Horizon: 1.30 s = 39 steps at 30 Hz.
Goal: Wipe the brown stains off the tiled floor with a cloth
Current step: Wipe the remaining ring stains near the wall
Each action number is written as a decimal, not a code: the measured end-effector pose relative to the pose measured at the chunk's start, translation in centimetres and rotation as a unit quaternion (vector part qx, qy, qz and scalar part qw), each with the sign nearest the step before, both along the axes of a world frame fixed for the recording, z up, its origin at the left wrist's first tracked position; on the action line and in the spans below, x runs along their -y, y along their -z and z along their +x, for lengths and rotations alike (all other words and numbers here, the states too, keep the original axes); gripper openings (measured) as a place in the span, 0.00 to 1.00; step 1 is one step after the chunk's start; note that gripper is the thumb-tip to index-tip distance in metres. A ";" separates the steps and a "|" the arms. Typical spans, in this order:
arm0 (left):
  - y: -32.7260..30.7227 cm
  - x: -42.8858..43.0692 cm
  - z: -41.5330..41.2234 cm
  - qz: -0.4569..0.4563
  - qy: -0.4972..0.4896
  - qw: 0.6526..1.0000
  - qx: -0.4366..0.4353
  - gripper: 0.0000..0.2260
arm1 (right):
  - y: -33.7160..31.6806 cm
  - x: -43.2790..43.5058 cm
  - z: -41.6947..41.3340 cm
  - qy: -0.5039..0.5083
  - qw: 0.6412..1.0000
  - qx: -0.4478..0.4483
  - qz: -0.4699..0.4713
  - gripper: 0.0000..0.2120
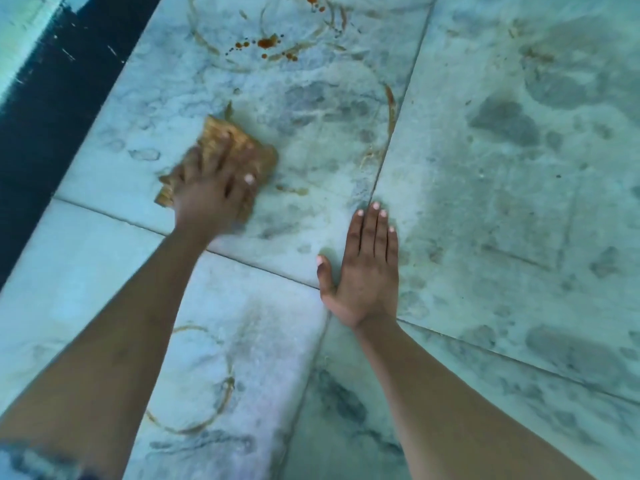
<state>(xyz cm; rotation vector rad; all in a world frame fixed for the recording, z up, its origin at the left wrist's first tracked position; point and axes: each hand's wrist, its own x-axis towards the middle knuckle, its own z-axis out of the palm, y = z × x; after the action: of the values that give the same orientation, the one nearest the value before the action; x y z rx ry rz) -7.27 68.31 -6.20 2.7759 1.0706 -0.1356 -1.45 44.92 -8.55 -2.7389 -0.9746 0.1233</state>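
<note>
A brown-stained ribbed cloth [239, 138] lies flat on the pale marble tile floor [485, 202], left of centre. My left hand [211, 192] presses down on it with fingers spread; the hand is blurred. My right hand [363, 271] rests flat on the floor with its palm down and holds nothing, across a tile joint. Brown drops and ring-shaped stains [266, 43] sit on the tile beyond the cloth. A curved brown streak [390, 109] runs beside the tile joint. Another brown ring stain [204, 386] marks the near tile between my forearms.
A dark strip [52, 109] runs diagonally along the left edge of the tiles, with a lighter surface beyond it at the top left. Grey mottled patches cover the tiles on the right.
</note>
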 end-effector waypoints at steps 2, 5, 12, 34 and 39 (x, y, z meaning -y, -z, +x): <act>-0.3 -1.3 3.9 -0.035 -0.128 0.991 0.016 0.21 | 0.1 0.0 0.1 -0.001 1.000 0.001 -0.002 0.38; -0.9 0.5 10.1 -0.067 -0.108 0.992 0.017 0.22 | 0.3 0.0 0.1 -0.004 1.000 0.009 -0.001 0.38; -0.4 7.9 9.6 -0.023 0.263 0.964 -0.004 0.23 | 0.5 -0.1 -0.1 -0.003 1.000 0.017 0.010 0.38; 1.2 6.3 2.2 -0.002 -0.069 0.997 0.036 0.25 | -1.8 -6.9 8.8 -0.021 0.999 -0.014 0.029 0.34; 1.6 6.0 2.3 0.014 -0.067 0.996 0.056 0.25 | -0.3 -10.0 11.3 -0.020 0.999 0.009 -0.047 0.32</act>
<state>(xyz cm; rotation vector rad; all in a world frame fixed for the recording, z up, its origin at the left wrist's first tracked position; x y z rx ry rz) -4.97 62.26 -7.77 2.6888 1.2330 0.0511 9.89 54.96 -8.22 -2.8106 -1.0541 0.1557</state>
